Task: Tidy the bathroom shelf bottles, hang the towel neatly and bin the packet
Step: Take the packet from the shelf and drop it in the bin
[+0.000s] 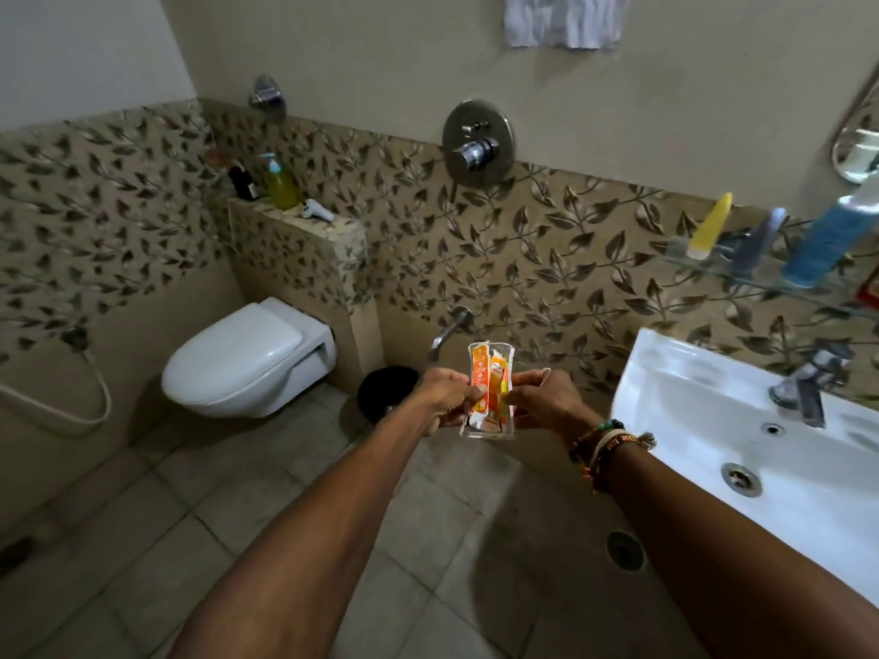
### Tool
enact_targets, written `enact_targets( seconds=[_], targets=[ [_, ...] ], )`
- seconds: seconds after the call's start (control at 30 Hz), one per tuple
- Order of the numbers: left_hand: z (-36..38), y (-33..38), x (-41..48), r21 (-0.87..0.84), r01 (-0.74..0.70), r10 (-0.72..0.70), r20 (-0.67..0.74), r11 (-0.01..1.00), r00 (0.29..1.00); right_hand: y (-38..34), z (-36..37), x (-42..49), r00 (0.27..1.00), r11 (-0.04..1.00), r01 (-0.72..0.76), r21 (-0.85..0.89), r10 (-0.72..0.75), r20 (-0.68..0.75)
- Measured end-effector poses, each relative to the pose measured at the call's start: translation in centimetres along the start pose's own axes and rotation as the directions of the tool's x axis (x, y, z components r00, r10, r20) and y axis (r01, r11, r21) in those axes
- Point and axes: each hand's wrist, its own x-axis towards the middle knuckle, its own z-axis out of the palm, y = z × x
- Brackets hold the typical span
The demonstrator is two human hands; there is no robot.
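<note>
The tiled floor (238,539) takes up most of the lower view, with open room in the middle between the toilet and the basin; a round floor drain (625,551) sits near the basin's front edge. The white washbasin (689,420) juts in from the right, its left rim close to the right forearm. The wall-hung toilet (238,363) stands at the left, lid down, well apart from both arms. A pale towel (563,19) hangs high on the wall, cut off by the top edge. A glass shelf (761,283) runs above the basin and carries a blue bottle (827,244), a grey tube (761,240) and a yellow bottle (711,225), all blurred. The black bin (380,392) sits on the floor by the wall, just beyond the left hand (444,397) and partly hidden by it. The packet (490,397), clear with orange inside, is held upright in the air between the hands: the left hand pinches its left edge, the right hand (547,401) pinches its right edge
</note>
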Motion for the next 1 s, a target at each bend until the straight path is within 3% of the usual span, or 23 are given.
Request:
enact_targets(
  seconds=[0.5, 1.0],
  targets=[
    [-13.1, -1.1, 3.7, -0.079, 0.054, -0.059, -0.065, 0.995, 0.996, -4.9, 12.3, 4.0, 0.991, 0.998, 0.027, -0.064, -0.018, 0.135],
    [-20.8, 1.6, 13.8, -0.109, 0.111, -0.132, -0.208, 0.988, 0.969, -8.7, 19.1, 17.6, 0.951, 0.996, 0.047, -0.072, -0.023, 0.310]
  ],
)
